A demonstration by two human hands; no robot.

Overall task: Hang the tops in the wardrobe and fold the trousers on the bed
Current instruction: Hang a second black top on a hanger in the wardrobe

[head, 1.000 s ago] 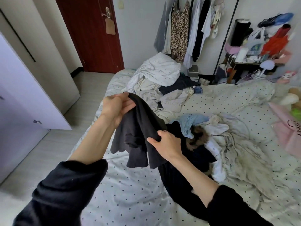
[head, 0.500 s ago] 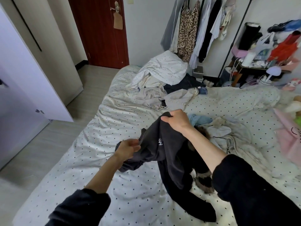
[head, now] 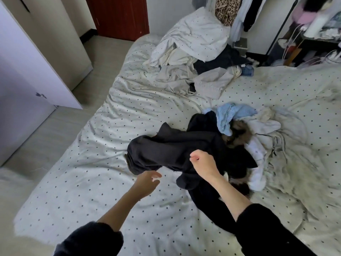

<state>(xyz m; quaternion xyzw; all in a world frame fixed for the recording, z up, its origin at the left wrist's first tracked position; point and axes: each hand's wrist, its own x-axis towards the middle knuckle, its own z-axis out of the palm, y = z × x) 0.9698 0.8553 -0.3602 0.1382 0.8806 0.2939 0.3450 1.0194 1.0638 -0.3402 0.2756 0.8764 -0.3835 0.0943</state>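
Trousers (head: 171,150), black, lie bunched mid-bed (head: 92,182). Right hand (head: 202,161) pinches a fold of them, grip closed; left hand (head: 147,182) hovers just beside, fingers loose, holding nothing. Risk: a one-handed pull likely drags the neighbouring pile (head: 258,130) along or twists the legs.
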